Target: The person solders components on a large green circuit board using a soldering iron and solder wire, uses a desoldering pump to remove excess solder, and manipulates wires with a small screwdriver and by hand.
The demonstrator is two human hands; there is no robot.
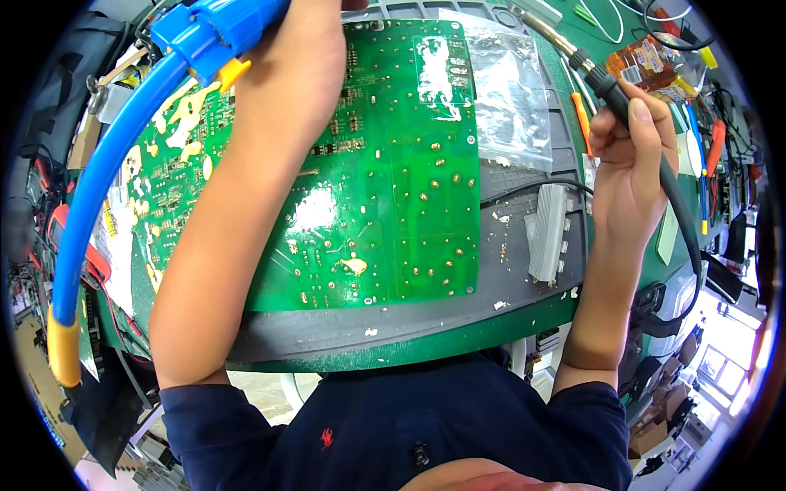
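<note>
- Your right hand (641, 139), raised right of the grey mat (286, 344), pinches the soldering iron (607, 88) by its black grip.
- The iron's long axis slants up-left, tip beyond the circuit board's (393, 188) upper-right corner.
- Your left forearm (237, 213) crosses the flat-lying board; left hand (311, 37) cropped, grip impossible to tell.

- Legibility: no text or number can be read with certainty.
- Circuit board (397, 213): fine pale printing among the parts on its left portion; too small to read.
- Orange-brown package (643, 65), upper right: printed label in pale and dark tones; characters too small to read.
- Dark navy shirt (458, 401): small red emblem (327, 439) on the chest; detail too small to resolve.
</note>
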